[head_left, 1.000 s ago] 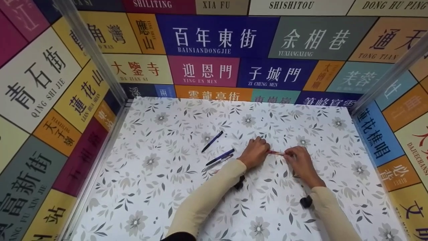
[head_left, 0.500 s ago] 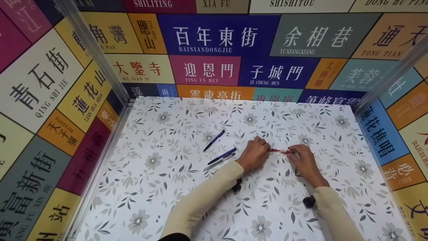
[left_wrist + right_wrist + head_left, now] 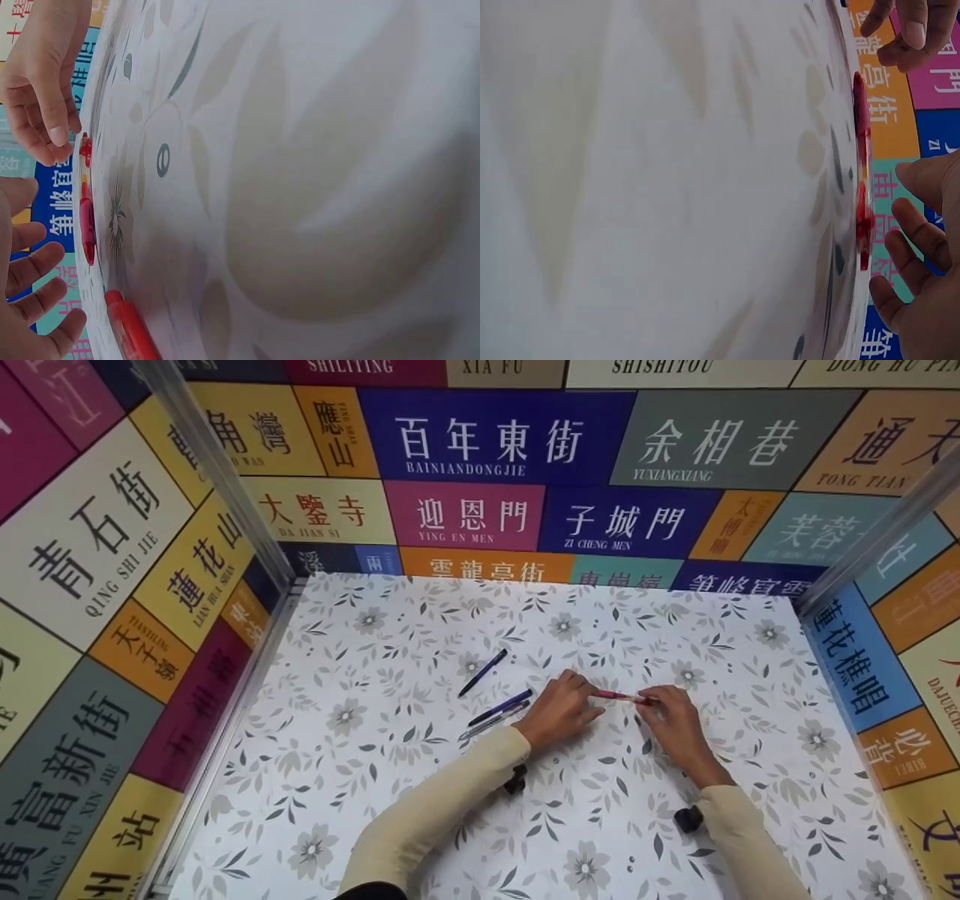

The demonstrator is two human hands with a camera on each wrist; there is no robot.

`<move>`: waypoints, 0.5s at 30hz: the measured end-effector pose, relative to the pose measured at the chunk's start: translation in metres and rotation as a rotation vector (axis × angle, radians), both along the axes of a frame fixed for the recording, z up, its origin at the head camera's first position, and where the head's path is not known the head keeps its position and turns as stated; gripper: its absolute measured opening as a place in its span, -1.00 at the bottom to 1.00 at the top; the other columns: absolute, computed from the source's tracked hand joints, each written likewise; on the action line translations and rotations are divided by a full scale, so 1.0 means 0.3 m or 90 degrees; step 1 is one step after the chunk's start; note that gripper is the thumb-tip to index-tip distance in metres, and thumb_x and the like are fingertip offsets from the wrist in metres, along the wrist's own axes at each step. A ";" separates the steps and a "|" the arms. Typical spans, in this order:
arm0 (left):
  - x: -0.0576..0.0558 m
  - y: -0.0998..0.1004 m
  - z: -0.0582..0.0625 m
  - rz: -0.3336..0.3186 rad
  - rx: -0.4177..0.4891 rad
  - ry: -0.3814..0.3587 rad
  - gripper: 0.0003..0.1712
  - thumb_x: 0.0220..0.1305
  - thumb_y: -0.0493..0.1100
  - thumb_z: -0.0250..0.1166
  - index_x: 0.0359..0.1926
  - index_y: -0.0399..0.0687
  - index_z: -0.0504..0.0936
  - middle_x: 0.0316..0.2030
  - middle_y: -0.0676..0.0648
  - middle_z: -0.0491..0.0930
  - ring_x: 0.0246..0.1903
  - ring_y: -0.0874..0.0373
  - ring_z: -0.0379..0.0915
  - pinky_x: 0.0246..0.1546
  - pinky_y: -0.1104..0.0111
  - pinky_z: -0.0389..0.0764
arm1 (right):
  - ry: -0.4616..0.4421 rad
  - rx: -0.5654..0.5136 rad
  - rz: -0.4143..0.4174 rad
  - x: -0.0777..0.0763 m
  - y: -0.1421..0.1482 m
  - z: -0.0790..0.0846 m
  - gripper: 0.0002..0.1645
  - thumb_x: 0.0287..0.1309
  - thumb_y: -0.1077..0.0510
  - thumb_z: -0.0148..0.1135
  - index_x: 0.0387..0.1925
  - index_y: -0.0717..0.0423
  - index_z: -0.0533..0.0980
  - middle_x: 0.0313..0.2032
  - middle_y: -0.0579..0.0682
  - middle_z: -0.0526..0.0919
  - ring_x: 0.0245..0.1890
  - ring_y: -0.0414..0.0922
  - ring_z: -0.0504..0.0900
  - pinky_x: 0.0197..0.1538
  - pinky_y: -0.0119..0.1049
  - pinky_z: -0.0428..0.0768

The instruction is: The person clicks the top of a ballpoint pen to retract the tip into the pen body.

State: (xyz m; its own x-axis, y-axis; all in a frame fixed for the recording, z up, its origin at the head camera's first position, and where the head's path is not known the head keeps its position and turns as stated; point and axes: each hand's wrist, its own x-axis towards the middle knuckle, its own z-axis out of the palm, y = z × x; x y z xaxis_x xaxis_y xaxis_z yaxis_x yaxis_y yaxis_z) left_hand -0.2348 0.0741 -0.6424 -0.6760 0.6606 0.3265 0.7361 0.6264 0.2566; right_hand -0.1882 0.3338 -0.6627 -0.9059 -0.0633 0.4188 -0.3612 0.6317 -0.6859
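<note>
A red pen [image 3: 616, 695] with a clear middle section lies on the patterned tabletop between the two hands. My left hand [image 3: 559, 709] is at the pen's left end, its fingers loosely spread and apart from it in the left wrist view. At the other end is my right hand [image 3: 671, 720]; the right wrist view has its fingers [image 3: 911, 259] relaxed and bent, with a gap to the pen [image 3: 862, 172]. Another red pen-like thing [image 3: 131, 330] lies partly in view near the left wrist camera.
Left of my left hand lie two dark blue pens [image 3: 484, 673] and a clear, greyish pen [image 3: 493, 720], roughly parallel. A white floral cloth [image 3: 420, 795] covers the table. Panels with printed street names [image 3: 495, 435] wall it at the back and sides.
My left hand has drawn back slightly to the left and its fingers have come off the red pen. The right hand has loosened around its end. More of the pen shows.
</note>
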 end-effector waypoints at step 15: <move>0.040 -0.083 0.017 -0.021 0.033 -0.001 -0.59 0.60 0.10 0.35 0.14 -0.12 0.78 0.00 -0.05 0.76 0.06 0.03 0.59 0.06 0.20 0.65 | -0.034 -0.011 0.048 0.019 -0.101 0.025 -0.72 0.32 0.43 0.48 0.04 0.34 0.71 -0.01 0.18 0.72 -0.01 0.15 0.59 0.05 -0.45 0.42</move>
State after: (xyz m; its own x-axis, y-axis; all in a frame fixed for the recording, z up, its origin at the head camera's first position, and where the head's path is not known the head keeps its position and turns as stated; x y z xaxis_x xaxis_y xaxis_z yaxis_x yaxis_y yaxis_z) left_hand -0.2227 0.0491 -0.6373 -0.6545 0.6653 0.3592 0.7559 0.5872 0.2895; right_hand -0.1824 0.3035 -0.6550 -0.9199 -0.1255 0.3715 -0.3699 0.5919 -0.7161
